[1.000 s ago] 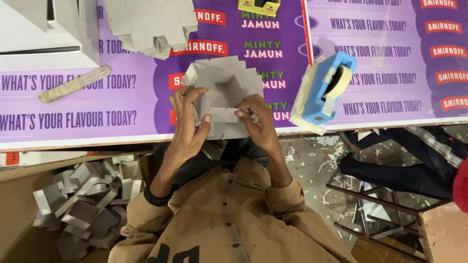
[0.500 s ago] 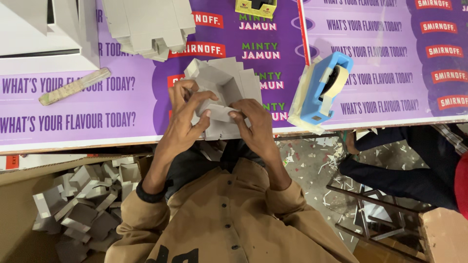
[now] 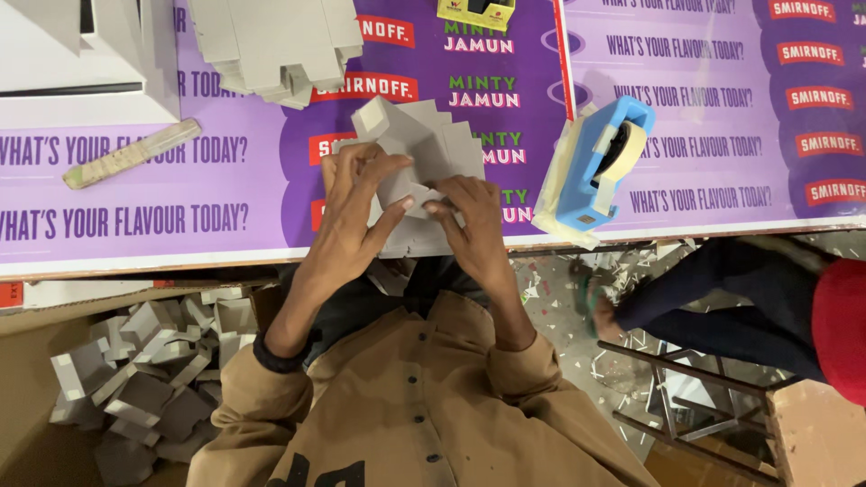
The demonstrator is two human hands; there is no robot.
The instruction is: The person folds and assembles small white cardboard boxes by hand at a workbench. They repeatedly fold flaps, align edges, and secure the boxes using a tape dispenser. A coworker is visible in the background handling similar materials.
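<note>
Grey cardboard box (image 3: 424, 153) now lower, both hands' fingers (image 3: 410, 203) closer together.

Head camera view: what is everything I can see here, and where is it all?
Folded card piece: one, grey, on the table, held by both hands.
Flat card stack: one pile, grey, table top, far side.
Tape dispenser: one, blue, with pale tape, right of the hands.
Stick: one, pale, left on the table.
Table: one, purple printed cover.
Folded pieces: many, grey, in a brown box, lower left.
Another person: dark sleeve, red clothing, right edge.
Left hand, right hand: both gripping the card piece.
</note>
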